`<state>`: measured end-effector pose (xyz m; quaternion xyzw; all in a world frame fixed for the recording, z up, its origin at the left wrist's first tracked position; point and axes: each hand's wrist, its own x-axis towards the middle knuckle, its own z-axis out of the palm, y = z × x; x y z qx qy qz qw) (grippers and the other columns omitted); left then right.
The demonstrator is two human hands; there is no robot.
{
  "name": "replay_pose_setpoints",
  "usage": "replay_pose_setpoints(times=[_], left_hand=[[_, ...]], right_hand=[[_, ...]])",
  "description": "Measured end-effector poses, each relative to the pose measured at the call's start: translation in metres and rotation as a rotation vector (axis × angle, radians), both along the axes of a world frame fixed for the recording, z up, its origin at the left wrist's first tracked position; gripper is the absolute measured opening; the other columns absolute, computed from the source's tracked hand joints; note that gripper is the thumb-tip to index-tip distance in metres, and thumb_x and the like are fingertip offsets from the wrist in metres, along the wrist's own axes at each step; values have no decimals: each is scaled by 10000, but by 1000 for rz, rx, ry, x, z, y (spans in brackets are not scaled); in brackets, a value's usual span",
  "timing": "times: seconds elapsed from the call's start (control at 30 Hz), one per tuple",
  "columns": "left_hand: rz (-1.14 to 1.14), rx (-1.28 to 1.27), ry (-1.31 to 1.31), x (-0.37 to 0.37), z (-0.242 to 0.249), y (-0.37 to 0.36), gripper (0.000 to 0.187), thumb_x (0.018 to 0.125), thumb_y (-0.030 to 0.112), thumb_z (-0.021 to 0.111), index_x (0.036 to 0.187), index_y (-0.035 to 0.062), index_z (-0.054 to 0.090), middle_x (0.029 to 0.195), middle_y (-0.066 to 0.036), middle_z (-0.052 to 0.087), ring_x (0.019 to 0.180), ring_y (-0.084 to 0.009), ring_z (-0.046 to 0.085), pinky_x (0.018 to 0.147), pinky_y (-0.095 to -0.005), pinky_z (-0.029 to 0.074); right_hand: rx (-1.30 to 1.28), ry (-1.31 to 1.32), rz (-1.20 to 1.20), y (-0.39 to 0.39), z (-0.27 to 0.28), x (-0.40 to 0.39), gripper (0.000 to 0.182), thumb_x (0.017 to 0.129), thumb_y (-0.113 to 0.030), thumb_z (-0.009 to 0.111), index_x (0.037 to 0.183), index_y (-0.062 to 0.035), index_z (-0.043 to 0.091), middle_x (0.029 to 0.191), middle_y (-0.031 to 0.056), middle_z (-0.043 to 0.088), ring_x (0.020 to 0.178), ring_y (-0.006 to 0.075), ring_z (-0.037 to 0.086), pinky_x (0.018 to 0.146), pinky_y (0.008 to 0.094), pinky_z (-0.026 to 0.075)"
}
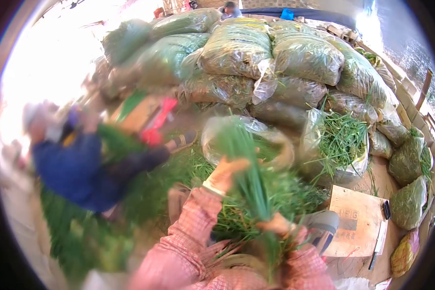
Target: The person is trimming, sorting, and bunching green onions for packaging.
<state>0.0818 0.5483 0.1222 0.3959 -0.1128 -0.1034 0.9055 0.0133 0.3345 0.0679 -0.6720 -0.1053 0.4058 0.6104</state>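
A long bunch of green stalks [251, 179] stands upright in front of me, blurred at its top. My left hand [227, 173] is wrapped round its upper part. Lower down, my right hand [277, 224] grips the same bunch near its lower end. Loose green stalks [299, 195] lie in a heap behind and beside my hands. Just beyond the bunch is an open plastic bag [280, 145] with some greens inside.
A seated person [77, 164] in dark blue is at the left, beside more greens. Filled bags [237, 48] are stacked at the back. On the right, a knife [378, 244] lies on a wooden board [348, 212], near an open bag of greens [343, 140].
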Motion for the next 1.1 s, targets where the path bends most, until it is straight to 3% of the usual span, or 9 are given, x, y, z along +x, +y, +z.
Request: replay_pose_setpoints(times=[0.23,0.33,0.37,0.43,0.53,0.6,0.67,0.93,1.1], left_hand=[[-2,162,-5,-5,-5,-8,518,759,79,662,1204,-5,411,761,-51,558,716,-182,560,731,-349,471],[-12,97,40,-5,-21,-9,403,780,84,648,1121,-2,451,732,-34,532,651,-149,518,687,-342,466],[6,90,40,-7,-21,-10,344,793,86,638,1075,10,456,769,-41,531,625,-134,480,670,-343,463],[17,106,32,-9,-15,-11,365,794,88,638,1096,15,446,803,-49,531,630,-135,482,671,-344,462],[-19,136,17,-10,-7,-17,358,802,81,627,1100,24,436,862,-62,529,637,-141,481,655,-342,454],[-51,183,-22,-10,5,-21,337,807,75,617,1089,24,439,863,-62,529,641,-146,483,643,-341,449],[-96,243,-92,-9,16,-24,297,819,69,597,1069,17,446,866,-65,530,656,-148,488,628,-318,439],[-145,420,-187,-14,47,-24,282,809,42,600,1053,11,464,883,-73,550,683,-157,532,603,-282,440],[-105,493,-431,-7,24,-16,342,791,2,601,1093,6,442,989,-102,554,654,-150,537,577,-280,450]], right_hand=[[105,-112,-51,14,-36,-8,504,680,-139,733,1126,-33,525,909,50,633,835,144,577,776,289,451],[-83,-109,111,10,-7,8,534,680,-140,737,1149,-27,508,1035,52,595,945,128,529,825,285,426],[99,-454,117,-2,-14,23,549,672,-144,745,1151,-29,502,1153,53,522,1019,130,469,854,290,408],[54,-542,-180,-20,18,58,556,688,-161,732,1171,-30,488,1220,67,459,1065,140,432,865,299,405],[262,-650,-594,-12,113,101,368,758,-156,664,1086,-20,566,1005,62,588,912,126,524,795,249,436],[222,-937,-570,10,171,105,247,761,-145,662,967,-17,620,863,28,617,772,112,545,728,229,443],[205,-905,-450,27,202,112,204,753,-147,670,903,-14,633,814,28,623,738,110,544,698,239,443],[-210,-974,-86,34,249,96,156,737,-133,665,811,2,640,685,62,619,671,108,546,631,279,446],[-61,-1002,-210,33,257,95,155,737,-151,672,802,-11,659,686,59,627,678,89,543,649,271,456]])
